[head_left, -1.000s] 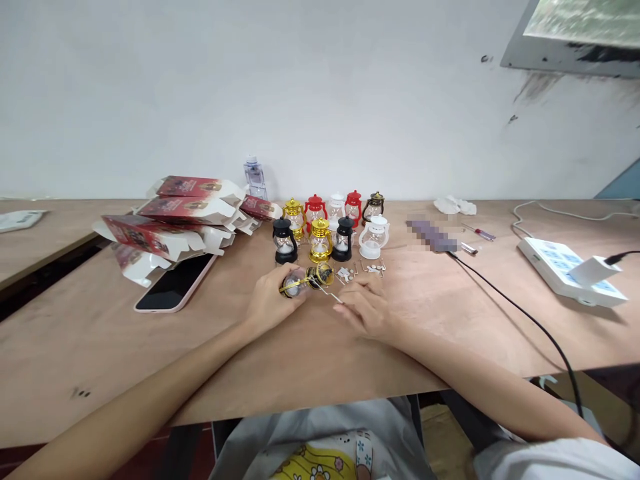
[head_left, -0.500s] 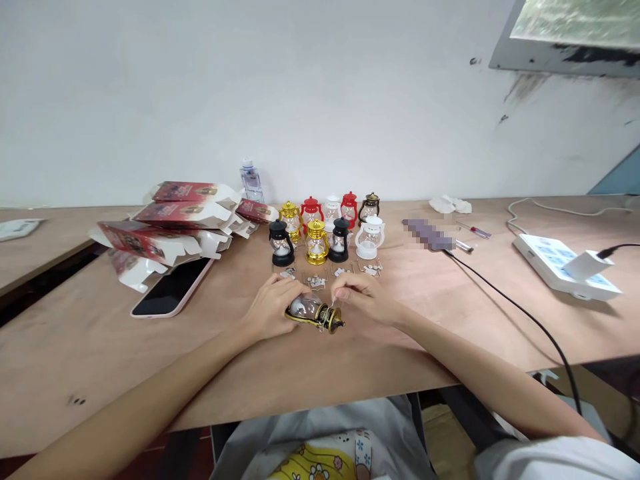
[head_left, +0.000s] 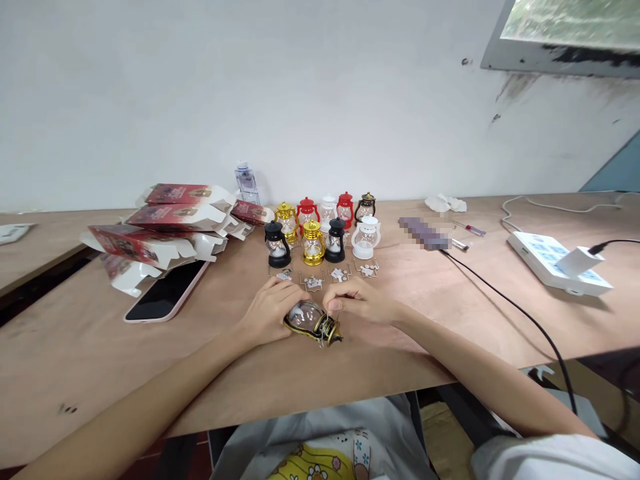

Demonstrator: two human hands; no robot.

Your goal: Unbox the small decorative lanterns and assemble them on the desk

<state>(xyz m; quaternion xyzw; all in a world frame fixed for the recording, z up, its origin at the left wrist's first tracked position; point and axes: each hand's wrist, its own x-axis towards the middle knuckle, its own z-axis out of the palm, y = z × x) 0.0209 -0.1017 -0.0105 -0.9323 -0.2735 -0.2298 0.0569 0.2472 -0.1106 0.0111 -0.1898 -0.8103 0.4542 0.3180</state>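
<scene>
A small black-and-gold lantern lies tilted on its side near the table's front, its top pointing right. My left hand is wrapped round its base end. At the lantern's neck, my right hand pinches a thin wire or string, which loops there. Behind my hands stand several small lanterns, among them a black one, a gold one and a white one. Small wire pieces with pale bits lie in front of them.
Flattened red and white boxes partly cover a phone at left. A bottle stands by the wall. At right are a blurred purple item, a screwdriver, tissue and a power strip with cables.
The view has shifted slightly. The lantern in my left hand has turned a little, and my right hand's fingertips are closer to its neck.
</scene>
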